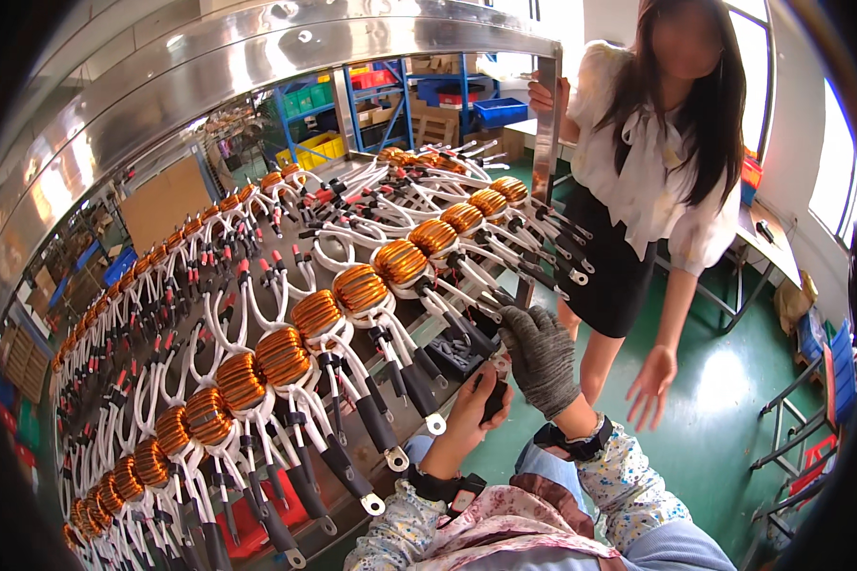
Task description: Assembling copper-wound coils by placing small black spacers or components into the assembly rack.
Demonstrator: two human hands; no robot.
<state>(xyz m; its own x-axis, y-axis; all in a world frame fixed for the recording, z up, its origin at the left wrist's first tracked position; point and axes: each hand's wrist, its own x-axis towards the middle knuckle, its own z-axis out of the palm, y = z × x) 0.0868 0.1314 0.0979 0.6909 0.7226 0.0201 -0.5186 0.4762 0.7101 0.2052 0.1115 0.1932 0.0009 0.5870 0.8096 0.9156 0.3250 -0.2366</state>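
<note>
Copper-wound ring coils [282,357] with white leads stand in a long row on the metal rack shelf. Black sleeves and ring-shaped metal lugs [396,460] cap many lead ends, which hang over the shelf's front edge. My right hand [540,362], in a grey knit glove, is closed at the tip of a black-sleeved cable lead [482,331]. Just left of it and lower, my bare left hand [471,419] is wrapped round a small black object [494,400], mostly hidden by the fingers. A dark tray [454,354] of small grey pieces lies behind the hands.
A person in a white blouse [662,181] stands at the right, one hand at the rack post [547,128], the other lowered near my right arm. Blue shelving [409,100] with bins is behind the rack. A stool frame [795,419] and a table [769,243] are on the right.
</note>
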